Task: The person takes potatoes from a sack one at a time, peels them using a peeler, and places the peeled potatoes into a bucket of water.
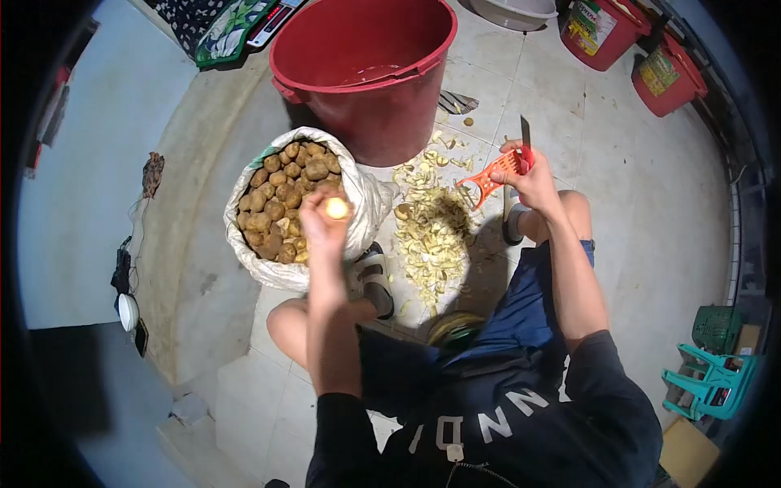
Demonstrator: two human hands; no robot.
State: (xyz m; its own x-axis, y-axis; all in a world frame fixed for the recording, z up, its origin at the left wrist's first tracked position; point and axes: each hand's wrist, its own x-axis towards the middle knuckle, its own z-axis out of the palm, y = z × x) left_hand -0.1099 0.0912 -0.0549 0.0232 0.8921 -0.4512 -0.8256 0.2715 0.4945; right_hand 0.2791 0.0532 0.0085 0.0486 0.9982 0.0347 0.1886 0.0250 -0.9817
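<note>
My left hand (pixel 324 226) is closed around a pale, brightly lit potato (pixel 336 208), slightly blurred, above the right side of an open white sack (pixel 365 191). Brown unpeeled potatoes (pixel 281 191) fill the sack. Over on the other side, my right hand (pixel 533 183) grips an orange peeler (pixel 482 182), its head pointing left. A knife (pixel 525 132) with a dark blade and red handle sticks up from the same hand. Pale peelings (pixel 431 244) lie scattered on the floor between my feet.
A large red tub (pixel 366 114) stands behind the sack, with a little something at its bottom. Farther back are a whitish basin (pixel 521 15) and two red buckets (pixel 598 32). A teal plastic stool (pixel 712 378) is at the right. One small potato (pixel 469 122) lies on the tiles.
</note>
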